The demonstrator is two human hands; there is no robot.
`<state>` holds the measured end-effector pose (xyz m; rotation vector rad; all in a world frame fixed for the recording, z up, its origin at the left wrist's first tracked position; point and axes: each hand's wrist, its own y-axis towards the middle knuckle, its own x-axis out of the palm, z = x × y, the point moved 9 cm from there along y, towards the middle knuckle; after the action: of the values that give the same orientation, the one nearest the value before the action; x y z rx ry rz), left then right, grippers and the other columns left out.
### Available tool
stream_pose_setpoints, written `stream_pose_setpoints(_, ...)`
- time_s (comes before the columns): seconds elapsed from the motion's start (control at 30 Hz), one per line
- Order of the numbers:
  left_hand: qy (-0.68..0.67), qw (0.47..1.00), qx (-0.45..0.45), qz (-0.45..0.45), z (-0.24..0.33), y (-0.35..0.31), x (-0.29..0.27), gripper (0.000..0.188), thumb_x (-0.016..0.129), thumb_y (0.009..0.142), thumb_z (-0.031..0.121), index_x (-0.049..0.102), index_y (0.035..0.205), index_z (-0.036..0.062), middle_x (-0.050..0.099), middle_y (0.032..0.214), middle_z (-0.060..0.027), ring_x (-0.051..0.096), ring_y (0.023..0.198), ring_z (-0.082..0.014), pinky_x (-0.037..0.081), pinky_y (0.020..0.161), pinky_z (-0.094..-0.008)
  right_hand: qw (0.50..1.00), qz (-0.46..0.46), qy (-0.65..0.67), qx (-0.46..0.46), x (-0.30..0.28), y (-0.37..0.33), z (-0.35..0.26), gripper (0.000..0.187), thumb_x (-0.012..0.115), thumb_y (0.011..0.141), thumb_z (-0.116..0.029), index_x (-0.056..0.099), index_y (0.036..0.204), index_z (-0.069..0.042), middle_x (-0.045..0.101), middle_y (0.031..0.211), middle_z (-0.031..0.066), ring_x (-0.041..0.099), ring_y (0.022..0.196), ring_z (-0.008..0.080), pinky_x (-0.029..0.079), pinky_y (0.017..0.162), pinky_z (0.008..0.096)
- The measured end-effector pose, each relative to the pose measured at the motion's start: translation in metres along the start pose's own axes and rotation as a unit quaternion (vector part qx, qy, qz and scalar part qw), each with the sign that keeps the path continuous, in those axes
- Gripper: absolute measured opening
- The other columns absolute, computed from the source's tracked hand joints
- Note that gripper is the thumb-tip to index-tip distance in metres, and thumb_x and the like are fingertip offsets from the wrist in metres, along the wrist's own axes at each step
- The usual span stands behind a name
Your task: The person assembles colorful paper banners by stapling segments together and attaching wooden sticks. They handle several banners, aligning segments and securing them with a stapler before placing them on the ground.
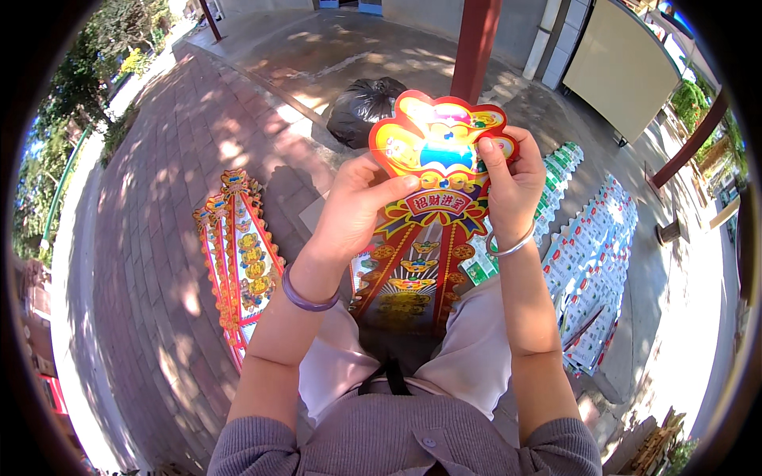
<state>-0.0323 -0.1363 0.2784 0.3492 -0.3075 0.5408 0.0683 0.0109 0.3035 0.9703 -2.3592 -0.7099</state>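
Observation:
A glossy paper decoration [447, 151] with a scalloped red and yellow outline and a blue middle is held up before me. My left hand [357, 202] pinches its lower left edge between thumb and fingers. My right hand [514, 174] grips its right edge, thumb on the front. Directly below, between my knees, a long red and gold decoration panel [413, 266] with a ribbon-and-banner print widens downward. Whether the held top and this panel are one piece, I cannot tell. Similar tapered decorations [242, 266] lie to the left of my left forearm.
Blue-and-white printed sheets [595, 254] with wavy edges lie at right, green-and-white ones [558, 186] behind my right hand. A black plastic bag [361, 115] sits ahead, near a red post [476, 51]. A wheeled cream board [623, 67] stands far right; brick paving [159, 238] spreads left.

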Motion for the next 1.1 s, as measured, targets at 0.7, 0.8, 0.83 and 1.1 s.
stream_pose_setpoints(0.7, 0.162, 0.986, -0.017, -0.044, -0.008, -0.006, -0.002, 0.026, 0.062, 0.086, 0.007, 0.059, 0.11, -0.0031, 0.065, 0.104, -0.0057, 0.059, 0.094, -0.0123, 0.046, 0.084, -0.0277, 0.998, -0.008, 0.028, 0.057, 0.012, -0.002, 0.006, 0.021, 0.067, 0.084, -0.01, 0.057, 0.1, 0.0, 0.064, 0.088, 0.0039, 0.059, 0.078, 0.0065, 0.049, 0.068, 0.0211)
stream_pose_setpoints(0.8, 0.14, 0.989, -0.037, -0.028, -0.017, -0.007, -0.008, 0.023, 0.065, 0.084, 0.007, 0.063, 0.105, -0.0024, 0.067, 0.098, -0.0054, 0.06, 0.087, -0.0094, 0.048, 0.079, -0.0257, 0.986, -0.006, 0.12, 0.115, 0.014, -0.002, 0.018, 0.021, 0.067, 0.084, -0.011, 0.056, 0.099, -0.001, 0.065, 0.089, 0.0042, 0.059, 0.079, 0.007, 0.049, 0.07, 0.0215)
stream_pose_setpoints(0.83, 0.158, 0.986, -0.037, -0.025, -0.019, -0.008, -0.011, 0.023, 0.066, 0.083, 0.007, 0.063, 0.104, -0.0026, 0.067, 0.097, -0.0054, 0.06, 0.086, -0.0094, 0.048, 0.077, -0.0256, 0.981, -0.007, 0.143, 0.132, 0.015, -0.003, 0.022, 0.022, 0.067, 0.084, -0.011, 0.055, 0.1, -0.001, 0.065, 0.089, 0.0043, 0.06, 0.079, 0.0071, 0.049, 0.069, 0.0216)
stream_pose_setpoints(1.1, 0.2, 0.979, -0.01, 0.027, -0.015, -0.006, -0.038, 0.024, 0.067, 0.083, 0.008, 0.063, 0.104, -0.0026, 0.068, 0.097, -0.0069, 0.061, 0.087, -0.0107, 0.048, 0.078, -0.0267, 0.977, -0.136, 0.031, 0.164, 0.018, -0.027, 0.036, 0.044, 0.069, 0.083, -0.021, 0.052, 0.116, 0.003, 0.063, 0.098, 0.0065, 0.059, 0.089, 0.0109, 0.049, 0.077, 0.0246)
